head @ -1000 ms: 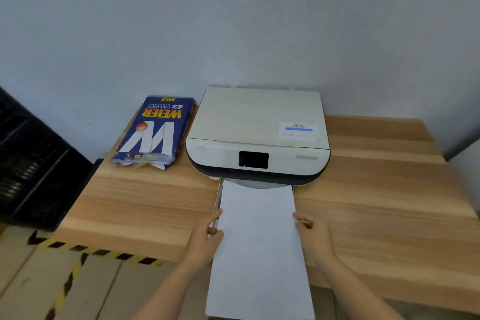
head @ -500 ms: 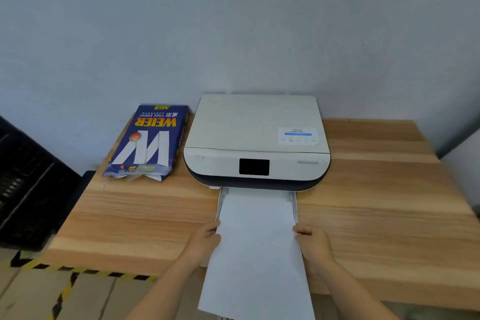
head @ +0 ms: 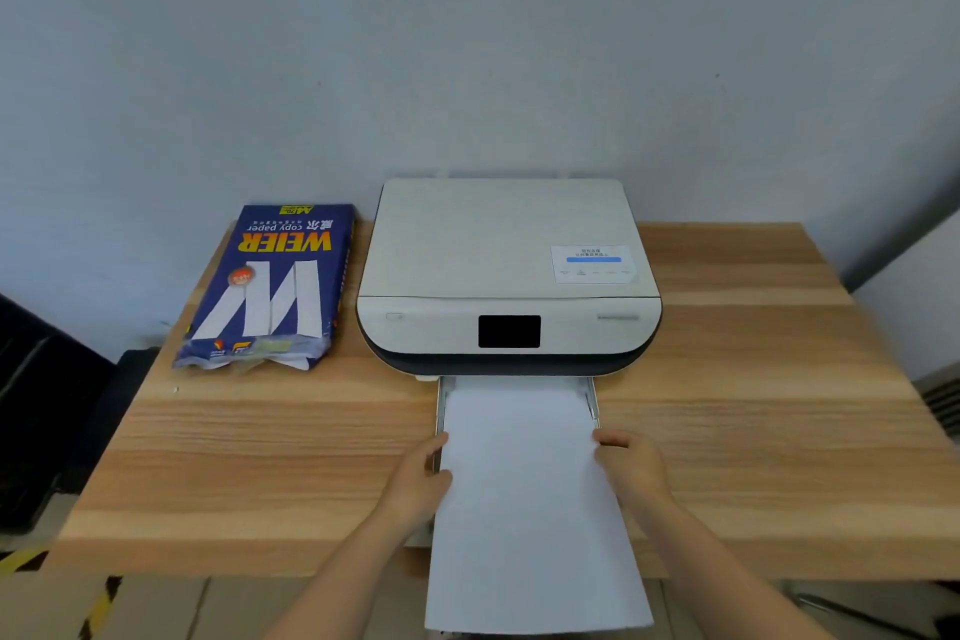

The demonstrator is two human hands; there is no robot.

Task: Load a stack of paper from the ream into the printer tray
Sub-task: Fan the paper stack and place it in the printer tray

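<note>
Pushed deeper since a second ago, the paper stack point(head: 524, 483) enters the printer tray point(head: 442, 405) at the desk's front edge, left hand point(head: 418, 481) and right hand point(head: 631, 470) gripping its sides.

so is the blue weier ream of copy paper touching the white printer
Apart. The head view shows a strip of bare wooden table between the blue ream of copy paper and the white printer along their facing sides.

Even, soft daylight; faint shadows; slight overall softness; wide-angle bending at frame edges.
</note>
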